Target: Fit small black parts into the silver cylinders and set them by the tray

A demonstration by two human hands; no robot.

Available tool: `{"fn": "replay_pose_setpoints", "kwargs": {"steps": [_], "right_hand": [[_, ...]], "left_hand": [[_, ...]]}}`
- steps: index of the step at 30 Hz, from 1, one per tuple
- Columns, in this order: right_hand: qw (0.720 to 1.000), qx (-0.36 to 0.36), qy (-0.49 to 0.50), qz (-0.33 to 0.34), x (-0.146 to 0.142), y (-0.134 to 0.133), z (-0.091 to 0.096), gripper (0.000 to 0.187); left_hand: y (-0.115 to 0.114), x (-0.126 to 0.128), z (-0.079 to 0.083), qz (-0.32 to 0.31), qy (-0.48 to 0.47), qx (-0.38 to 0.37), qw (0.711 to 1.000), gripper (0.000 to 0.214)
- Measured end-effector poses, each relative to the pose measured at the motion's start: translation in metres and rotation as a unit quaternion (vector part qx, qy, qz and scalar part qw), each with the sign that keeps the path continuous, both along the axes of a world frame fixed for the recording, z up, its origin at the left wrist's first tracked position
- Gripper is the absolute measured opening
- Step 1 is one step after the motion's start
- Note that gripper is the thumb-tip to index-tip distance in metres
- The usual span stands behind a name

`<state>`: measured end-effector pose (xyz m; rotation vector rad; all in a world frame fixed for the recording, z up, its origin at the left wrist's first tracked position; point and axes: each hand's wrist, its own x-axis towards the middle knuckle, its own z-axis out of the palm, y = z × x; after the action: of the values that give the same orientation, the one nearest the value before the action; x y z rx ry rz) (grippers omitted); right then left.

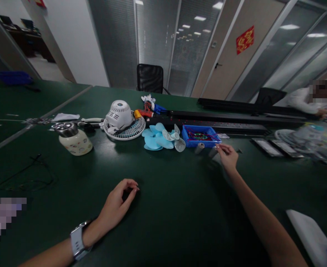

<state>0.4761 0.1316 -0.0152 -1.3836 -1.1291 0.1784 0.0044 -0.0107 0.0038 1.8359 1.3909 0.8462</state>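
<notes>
My right hand [228, 157] reaches out over the green table, its thumb and fingers pinched at the top of a small grey metal cylinder [213, 152]. Blur and the fingertips hide part of this cylinder. A similar metal cylinder [199, 149] stands just to its left, in front of a blue tray [184, 139] of coloured wires. My left hand [119, 200], with a watch on the wrist, rests on the table nearer to me. Its fingers curl so the tips meet the thumb, and nothing shows in them. Light blue fan blades [156, 138] and clear ones [177, 138] lie left of the tray.
A white fan housing [120, 115], a drill [148, 111] and a cream bottle [76, 142] stand to the left. Long black rails [221, 124] lie behind the tray. Flat panels [267, 147] lie at the right, where another person [302, 100] sits. A white object [310, 237] is at front right.
</notes>
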Motion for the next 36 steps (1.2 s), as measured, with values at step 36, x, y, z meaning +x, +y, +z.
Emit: {"fn": "replay_pose_setpoints", "kwargs": {"steps": [36], "right_hand": [[0.828, -0.223, -0.503, -0.105, -0.098, -0.003, 0.05, 0.051]], "left_hand": [[-0.001, 0.002, 0.003, -0.007, 0.005, 0.026, 1.0, 0.013]]}}
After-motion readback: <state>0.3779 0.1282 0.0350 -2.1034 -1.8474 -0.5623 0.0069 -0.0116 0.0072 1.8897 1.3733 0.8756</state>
